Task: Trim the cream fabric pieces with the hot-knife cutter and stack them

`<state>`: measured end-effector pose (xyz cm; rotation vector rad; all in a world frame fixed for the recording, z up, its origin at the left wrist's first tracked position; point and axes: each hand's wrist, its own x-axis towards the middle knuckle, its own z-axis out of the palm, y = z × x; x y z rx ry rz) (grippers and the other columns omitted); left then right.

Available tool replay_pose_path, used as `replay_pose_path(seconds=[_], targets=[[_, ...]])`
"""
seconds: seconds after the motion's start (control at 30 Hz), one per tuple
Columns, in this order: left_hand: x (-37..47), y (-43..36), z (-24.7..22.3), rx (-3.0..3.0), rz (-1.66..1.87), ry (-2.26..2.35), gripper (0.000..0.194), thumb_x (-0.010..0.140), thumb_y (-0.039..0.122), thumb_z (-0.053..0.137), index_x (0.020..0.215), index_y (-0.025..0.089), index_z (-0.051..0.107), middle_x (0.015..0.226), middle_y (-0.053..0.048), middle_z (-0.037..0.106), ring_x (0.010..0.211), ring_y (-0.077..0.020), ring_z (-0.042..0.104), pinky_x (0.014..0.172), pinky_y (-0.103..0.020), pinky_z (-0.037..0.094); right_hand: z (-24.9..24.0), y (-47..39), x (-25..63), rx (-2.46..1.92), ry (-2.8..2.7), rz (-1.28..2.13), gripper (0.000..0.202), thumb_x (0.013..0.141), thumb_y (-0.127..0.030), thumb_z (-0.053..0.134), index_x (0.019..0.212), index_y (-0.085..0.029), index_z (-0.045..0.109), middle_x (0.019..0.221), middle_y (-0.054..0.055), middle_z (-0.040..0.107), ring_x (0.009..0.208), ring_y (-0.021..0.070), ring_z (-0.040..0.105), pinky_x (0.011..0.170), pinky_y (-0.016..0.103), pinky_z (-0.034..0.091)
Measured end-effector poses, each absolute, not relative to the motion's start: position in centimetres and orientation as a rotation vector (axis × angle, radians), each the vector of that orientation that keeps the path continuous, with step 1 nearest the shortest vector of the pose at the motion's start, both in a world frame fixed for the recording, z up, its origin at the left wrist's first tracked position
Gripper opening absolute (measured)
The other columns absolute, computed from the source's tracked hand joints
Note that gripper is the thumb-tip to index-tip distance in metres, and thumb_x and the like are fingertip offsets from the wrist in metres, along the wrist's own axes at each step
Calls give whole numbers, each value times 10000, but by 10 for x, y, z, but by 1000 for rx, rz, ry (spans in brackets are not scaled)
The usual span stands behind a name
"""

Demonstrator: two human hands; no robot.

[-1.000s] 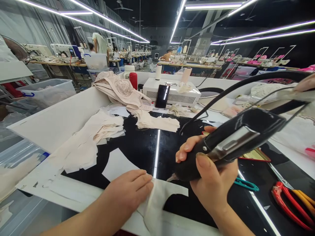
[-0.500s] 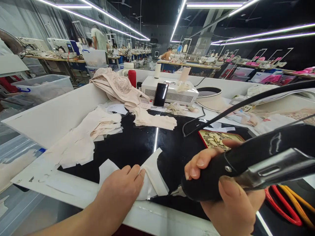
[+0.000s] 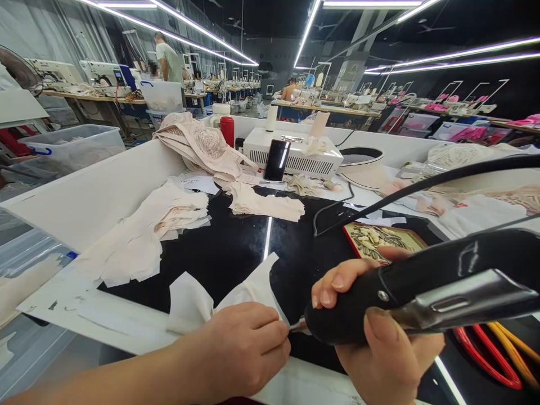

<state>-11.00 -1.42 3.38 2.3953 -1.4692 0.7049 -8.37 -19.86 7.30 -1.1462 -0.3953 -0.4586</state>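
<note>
My right hand [image 3: 383, 337] is wrapped round a black handheld tool [image 3: 442, 270] with a metal lever. Its small metal tip [image 3: 300, 326] points left and lies right beside my left hand [image 3: 248, 349]. The fingers of my left hand are pressed together on a white and cream fabric piece [image 3: 253, 284] at the front edge of the black tabletop [image 3: 219, 247]; the hand covers part of the piece. A black cable [image 3: 392, 191] arches behind the tool.
Cream fabric stacks [image 3: 139, 236] lie at the left, with a phone [image 3: 277, 160] and a white box [image 3: 312, 154] at the back. A red-rimmed tray [image 3: 382, 239] of seeds stands behind the tool. Red-handled scissors [image 3: 485, 354] lie at the lower right.
My left hand has moved right, nearer the tool's tip, and uncovered more of the fabric's left part. The tool and my right hand have shifted slightly left.
</note>
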Motion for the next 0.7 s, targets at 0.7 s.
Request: replay_pose_path(seconds=[0.7], targets=[[-98,0,26,2529,587,-1486,211,1088,50,519,1182,144,683,1026,-64,708,947,-160,685,939,-292,592,79,-208,-83,-1154,-369,-381,457,853,-382,900,1211,-315,625,772,-16,695,590,181,634,525,337,602]])
